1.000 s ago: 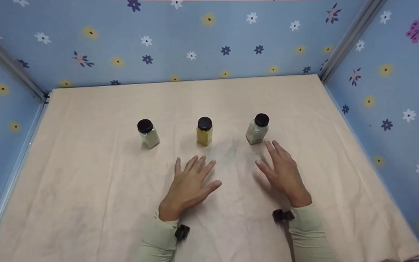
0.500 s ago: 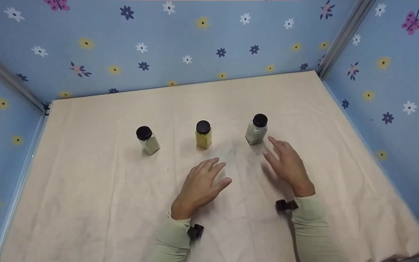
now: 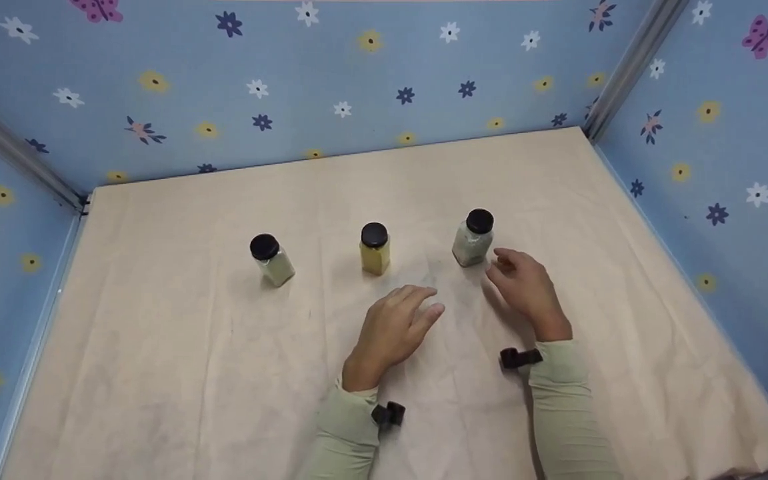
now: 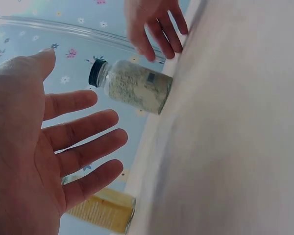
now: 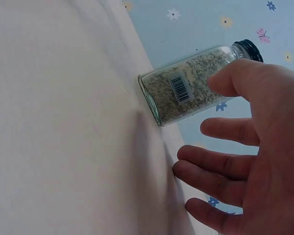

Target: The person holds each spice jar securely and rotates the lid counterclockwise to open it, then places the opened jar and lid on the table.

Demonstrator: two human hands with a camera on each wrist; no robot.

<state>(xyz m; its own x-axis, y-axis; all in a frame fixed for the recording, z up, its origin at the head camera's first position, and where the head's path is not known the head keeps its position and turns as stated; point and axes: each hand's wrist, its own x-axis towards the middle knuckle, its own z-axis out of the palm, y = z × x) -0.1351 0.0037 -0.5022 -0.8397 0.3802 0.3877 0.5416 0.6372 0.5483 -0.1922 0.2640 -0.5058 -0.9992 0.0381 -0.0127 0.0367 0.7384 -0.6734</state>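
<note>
Three glass jars with black lids stand upright in a row. The right jar (image 3: 473,243), of grey-green flakes, bears a barcode label (image 5: 180,88) in the right wrist view. A jar of yellow contents (image 3: 375,257) stands in the middle, and a pale green jar (image 3: 276,267) on the left. My right hand (image 3: 526,290) is just right of and in front of the flake jar, fingers loosely bent, holding nothing. My left hand (image 3: 394,327) hovers before the yellow jar, its fingers spread and relaxed in the left wrist view, with nothing in them.
A cream cloth (image 3: 137,333) with creases and faint stains covers the table. Blue flowered panels (image 3: 331,73) enclose its back and sides, joined by grey corner posts (image 3: 644,73). A black wrist camera (image 3: 388,415) sits at the left sleeve.
My left hand has moved right, from before the gap between the left and middle jars toward the right jar. The right hand's fingers have bent in more beside that jar. The jars stay standing.
</note>
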